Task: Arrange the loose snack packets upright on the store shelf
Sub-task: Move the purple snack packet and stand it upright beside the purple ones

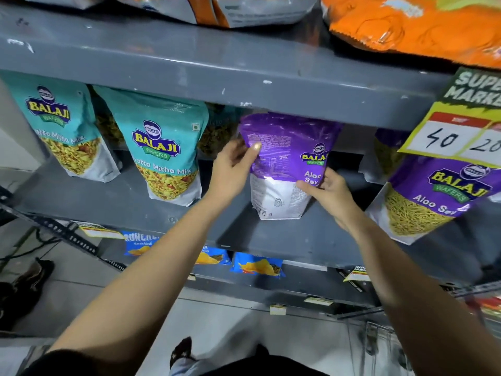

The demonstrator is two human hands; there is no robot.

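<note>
A purple and white Aloo Sev packet (284,147) stands on the grey shelf (298,240) in the middle, its back side turned toward me. My left hand (233,169) grips its left edge, thumb on the purple part. My right hand (328,194) holds its lower right corner. Behind this packet a second purple packet shows its Balaji logo. Another Aloo Sev packet (428,196) stands upright at the right. Two teal Khatta Mitha Mix packets (162,156) (62,128) stand upright at the left.
The upper grey shelf edge (244,71) overhangs the packets, with orange bags (412,28) on top. A price tag (458,123) hangs at the right. Blue chip packets (257,264) lie on the shelf below. Shoes (27,283) rest on the tiled floor.
</note>
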